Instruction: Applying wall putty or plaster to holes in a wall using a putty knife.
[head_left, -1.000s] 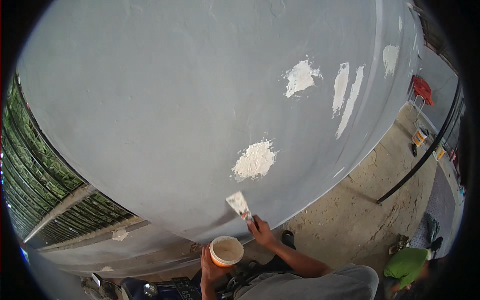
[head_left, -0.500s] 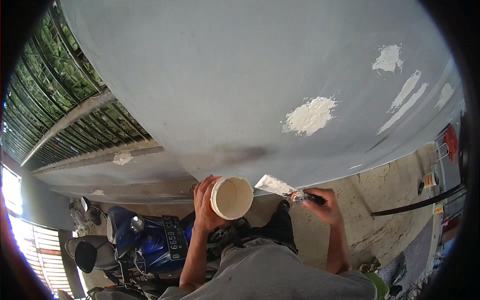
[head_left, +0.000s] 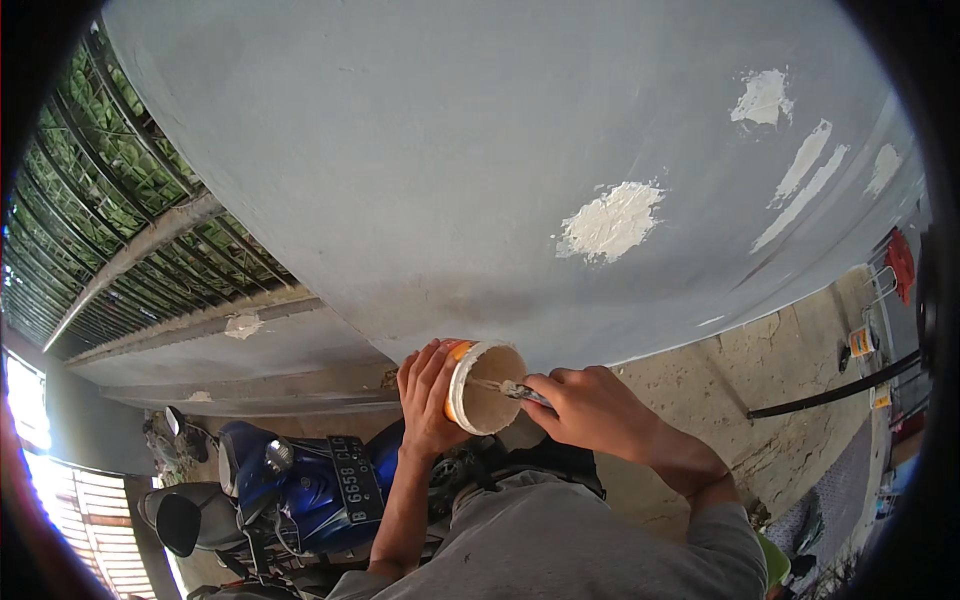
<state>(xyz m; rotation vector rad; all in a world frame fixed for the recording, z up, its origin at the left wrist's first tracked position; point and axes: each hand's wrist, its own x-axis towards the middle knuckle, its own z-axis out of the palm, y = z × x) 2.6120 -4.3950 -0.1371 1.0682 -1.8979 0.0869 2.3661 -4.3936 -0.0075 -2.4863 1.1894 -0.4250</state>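
Observation:
My left hand is wrapped round the side of an orange and white plastic tub, tilted with its mouth toward the right. In my right hand is the dark handle of a putty knife. Its blade reaches inside the tub and is mostly hidden there. What lies at the bottom of the tub cannot be made out. Beyond both hands stands a grey wall. A rough white putty patch is spread on it, with another patch and white streaks farther right.
A blue motorcycle stands close on my left. Farther left, a barred fence with leaves behind tops a low wall. At the right are a black curved bar, a small tub and a red object beside the concrete floor.
My right hand has swung left, bringing the putty knife from beside the tub into it. The tub has tipped to the right and shifted slightly right in my left hand.

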